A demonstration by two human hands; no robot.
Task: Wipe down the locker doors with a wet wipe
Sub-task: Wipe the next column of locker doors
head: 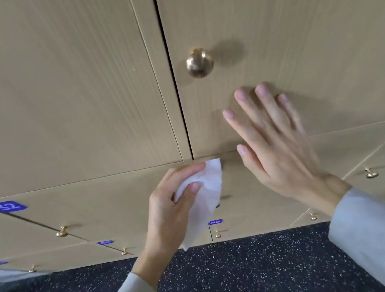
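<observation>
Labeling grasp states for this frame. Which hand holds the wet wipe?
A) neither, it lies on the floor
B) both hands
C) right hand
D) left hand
D: the left hand pinches the white wet wipe between thumb and fingers, while the right hand is spread with straight fingers in front of the locker door below the brass knob and holds nothing.

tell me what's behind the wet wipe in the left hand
The wet wipe, pinched by the left hand, hangs before a lower locker door. A dark spot shows at its right edge; what it is stays covered.
</observation>
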